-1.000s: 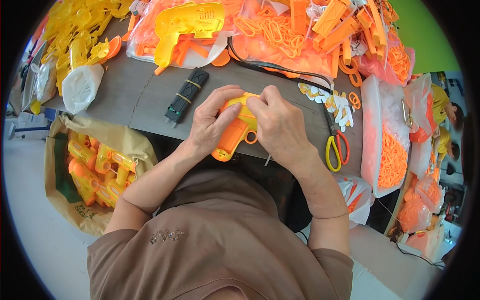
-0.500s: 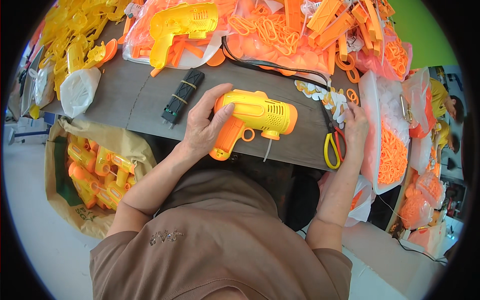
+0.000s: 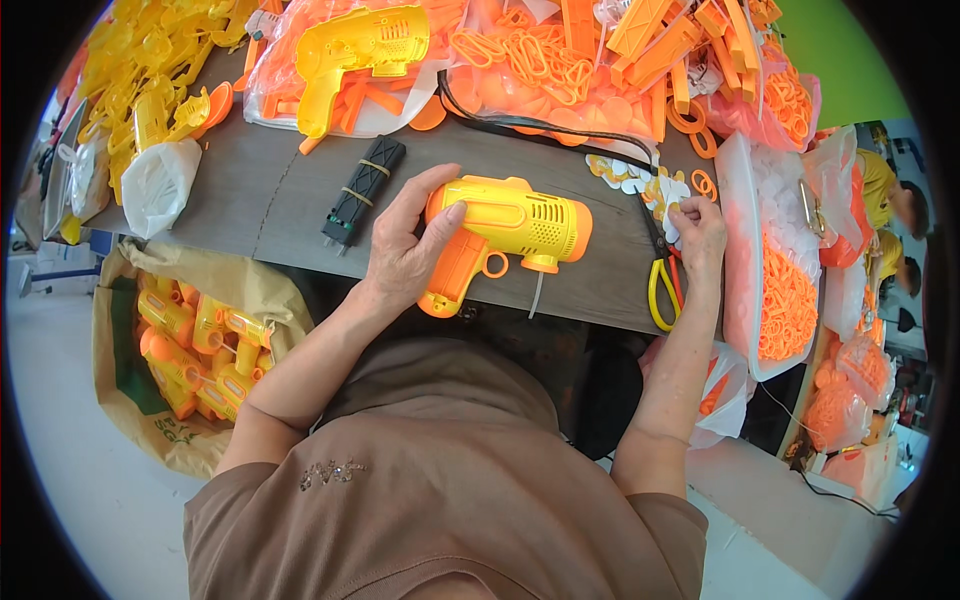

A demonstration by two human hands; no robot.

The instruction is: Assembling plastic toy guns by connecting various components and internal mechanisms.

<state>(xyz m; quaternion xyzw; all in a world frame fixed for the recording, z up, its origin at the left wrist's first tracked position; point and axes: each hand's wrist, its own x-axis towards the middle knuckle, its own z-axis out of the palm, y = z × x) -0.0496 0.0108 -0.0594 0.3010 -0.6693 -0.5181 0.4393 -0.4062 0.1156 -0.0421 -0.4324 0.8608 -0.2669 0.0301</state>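
Note:
My left hand [image 3: 405,245] is wrapped round the back end of a yellow and orange toy bubble gun [image 3: 530,222], which lies on its side just above the table's near edge. Its orange handle points toward me, and a thin pale tube hangs from under the nozzle end. Over a spread of small white and yellow stickers [image 3: 632,180], my right hand [image 3: 700,235] has thumb and fingertips pinched together. Whatever lies between those fingertips is too small to make out. Scissors [image 3: 661,295] with yellow and red handles lie beside my right wrist.
A black battery case [image 3: 365,190] with rubber bands lies left of my left hand. Yellow shell halves [image 3: 355,50] and bags of orange parts [image 3: 525,60] line the back. A white bin [image 3: 740,330] stands right; a paper sack [image 3: 275,290] of toy guns sits lower left.
My right hand has drawn slightly nearer and its fingers have closed into a pinch at the stickers. My left hand keeps the toy bubble gun almost still.

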